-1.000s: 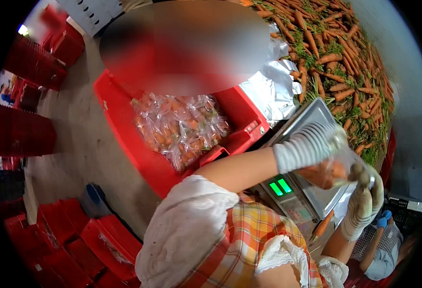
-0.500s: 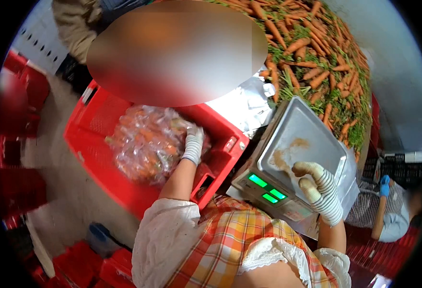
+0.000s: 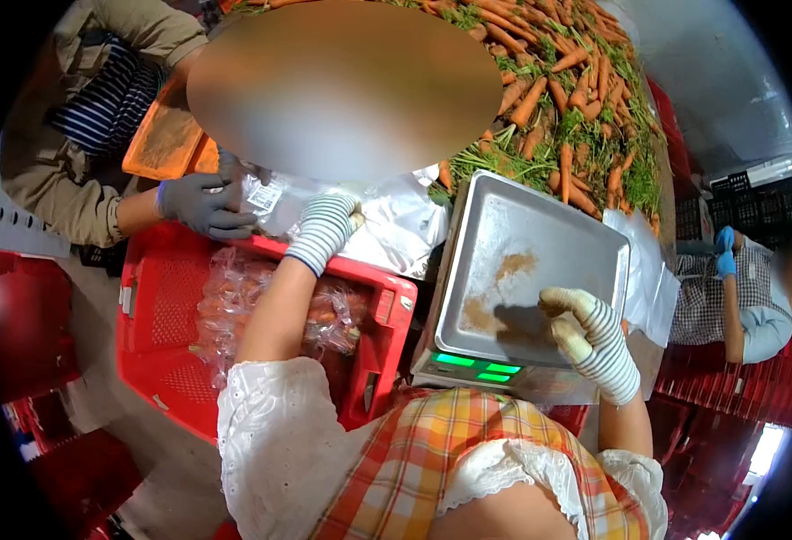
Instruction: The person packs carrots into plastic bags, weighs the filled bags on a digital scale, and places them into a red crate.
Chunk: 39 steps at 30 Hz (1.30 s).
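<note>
My left hand (image 3: 327, 229), in a white glove with a striped cuff, reaches over the rim of a red crate (image 3: 166, 297) onto clear plastic bags (image 3: 400, 229). Its fingertips are partly hidden, so its grip is unclear. Bagged carrots (image 3: 229, 301) lie in the crate under my left forearm. My right hand (image 3: 594, 342), gloved alike, hovers over the near right edge of a scale (image 3: 540, 261), thumb and fingers apart, nothing between them. The steel pan bears brown dirt stains, and green displays glow on its front.
A large heap of carrots (image 3: 526, 103) with green tops lies behind the scale. At the left, a co-worker's grey-gloved hand (image 3: 205, 205) is beside a labelled plastic bag (image 3: 264, 196) and an orange crate (image 3: 164, 135). Another person (image 3: 729, 297) with blue gloves stands at right.
My left hand has left the bagged carrots in the crate and moved up to the plastic bags. The co-worker's grey-gloved hand has come into view. My right hand stays over the scale.
</note>
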Each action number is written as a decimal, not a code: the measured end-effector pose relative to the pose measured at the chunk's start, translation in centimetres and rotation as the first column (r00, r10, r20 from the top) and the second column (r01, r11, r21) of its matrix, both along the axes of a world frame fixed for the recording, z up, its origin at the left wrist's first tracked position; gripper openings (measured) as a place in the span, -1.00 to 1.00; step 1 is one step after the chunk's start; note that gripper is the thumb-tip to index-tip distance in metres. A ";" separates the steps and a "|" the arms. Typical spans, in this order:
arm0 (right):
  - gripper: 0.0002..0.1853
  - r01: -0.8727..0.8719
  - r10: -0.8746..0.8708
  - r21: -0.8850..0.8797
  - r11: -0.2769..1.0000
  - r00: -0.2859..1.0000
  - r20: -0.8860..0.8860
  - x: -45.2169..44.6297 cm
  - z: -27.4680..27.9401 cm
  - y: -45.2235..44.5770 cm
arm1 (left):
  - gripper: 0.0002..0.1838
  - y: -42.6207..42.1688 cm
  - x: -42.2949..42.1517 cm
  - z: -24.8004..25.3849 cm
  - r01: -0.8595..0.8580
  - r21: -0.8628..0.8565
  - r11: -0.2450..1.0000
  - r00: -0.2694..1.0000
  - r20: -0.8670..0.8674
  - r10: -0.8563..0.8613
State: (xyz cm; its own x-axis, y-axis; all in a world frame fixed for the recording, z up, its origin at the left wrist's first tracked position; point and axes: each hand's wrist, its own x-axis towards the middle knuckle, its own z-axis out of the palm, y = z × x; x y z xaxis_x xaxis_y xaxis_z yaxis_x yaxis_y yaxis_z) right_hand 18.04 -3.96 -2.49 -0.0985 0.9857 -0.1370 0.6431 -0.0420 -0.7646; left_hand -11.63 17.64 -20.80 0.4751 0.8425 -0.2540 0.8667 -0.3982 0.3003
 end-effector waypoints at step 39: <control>-0.41 -0.075 -0.669 -0.707 0.703 0.269 -0.693 -15.1 -11.7 10.9 | -0.73 4.3 -3.2 12.6 -0.031 -0.442 0.896 0.929 0.317 0.189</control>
State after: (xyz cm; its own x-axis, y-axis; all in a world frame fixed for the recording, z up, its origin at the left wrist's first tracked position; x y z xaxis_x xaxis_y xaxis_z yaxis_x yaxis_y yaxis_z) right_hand 2.96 6.93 -14.16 -0.2322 0.7254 -0.6480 -0.5582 -0.6450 -0.5219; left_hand -14.87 21.94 -8.15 0.5085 0.7430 -0.4351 0.7077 -0.0729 0.7027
